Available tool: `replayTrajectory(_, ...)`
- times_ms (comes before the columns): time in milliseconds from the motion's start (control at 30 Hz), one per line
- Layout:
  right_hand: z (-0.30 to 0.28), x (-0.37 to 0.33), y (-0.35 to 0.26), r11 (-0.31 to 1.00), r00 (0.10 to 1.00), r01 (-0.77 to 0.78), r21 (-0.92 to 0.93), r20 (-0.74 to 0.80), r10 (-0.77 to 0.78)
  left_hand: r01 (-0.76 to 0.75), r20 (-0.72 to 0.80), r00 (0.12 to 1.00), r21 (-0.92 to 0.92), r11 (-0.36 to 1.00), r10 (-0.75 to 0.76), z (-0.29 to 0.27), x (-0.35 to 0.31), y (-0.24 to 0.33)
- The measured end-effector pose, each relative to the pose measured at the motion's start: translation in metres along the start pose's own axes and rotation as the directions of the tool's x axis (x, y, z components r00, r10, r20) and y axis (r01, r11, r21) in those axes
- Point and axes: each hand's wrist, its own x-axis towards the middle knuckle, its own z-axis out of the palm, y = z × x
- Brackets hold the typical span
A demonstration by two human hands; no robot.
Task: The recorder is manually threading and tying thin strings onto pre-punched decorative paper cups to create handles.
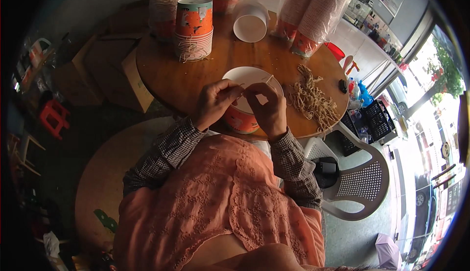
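Observation:
A large red-orange paper bucket with a white inside stands upright at the near edge of the round wooden table. Above its opening my left hand and my right hand meet, fingertips pinched close together. Between them runs a thin piece of twine, one end poking up over the right fingers. The rest of it is hidden by my fingers. To the right of the bucket lies a tangled heap of tan twine.
An upside-down stack of buckets, twine about its lower rims, stands back left. A white bucket lies on its side. Plastic-wrapped bucket stacks line the back. A grey plastic chair is at right, cardboard boxes at left.

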Motion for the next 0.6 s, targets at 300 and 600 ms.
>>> replayTrajectory(300, 0.0052, -0.0030, 0.0039, 0.992, 0.991, 0.125, 0.000, -0.040, -0.125, -0.102, -0.072, 0.990, 0.189, 0.977, 0.118, 0.0011, 0.0010, -0.0017)
replayTrajectory(600, 0.0043, -0.0029, 0.0042, 0.993, 0.992, 0.119, 0.002, -0.032, -0.118, -0.275, -0.015, 0.950, 0.430, 0.860, 0.311, -0.0010, 0.0037, 0.0039)
